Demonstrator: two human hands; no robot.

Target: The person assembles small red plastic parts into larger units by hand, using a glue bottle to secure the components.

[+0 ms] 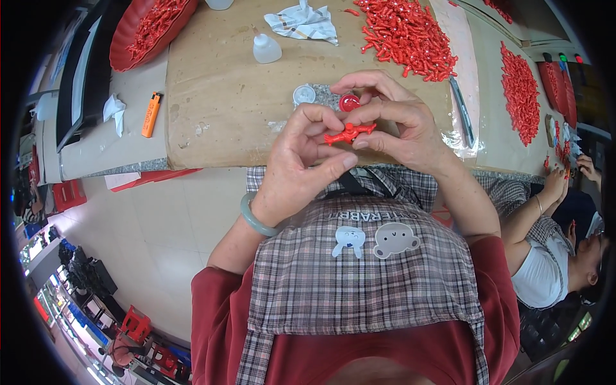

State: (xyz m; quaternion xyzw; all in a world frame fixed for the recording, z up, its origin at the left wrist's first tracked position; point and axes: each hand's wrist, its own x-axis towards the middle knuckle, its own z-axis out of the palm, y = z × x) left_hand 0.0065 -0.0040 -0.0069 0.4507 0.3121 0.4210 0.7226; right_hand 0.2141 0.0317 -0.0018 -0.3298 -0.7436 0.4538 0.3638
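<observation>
Between my two hands, over the table's near edge, is a small glossy red figure-like piece [348,133] with knobbly ends. My right hand [401,122] pinches its right end between thumb and fingers. My left hand [300,154], with a pale green bangle at the wrist, curls its fingers about the left end, its thumb below the piece. Just beyond my fingers stands a small round pot of red paint or paste [350,102], partly covered by my right hand. Beside it is a small whitish round pot [304,95].
Brown card [218,115] covers the table. Heaps of red pieces [407,42] lie far right, near a pen-like cutter [462,112]. At left are an orange lighter [151,115] and a red basket [119,48]; a white squeeze bottle [266,49] and cloth [305,24] lie beyond. A co-worker [545,256] sits at right.
</observation>
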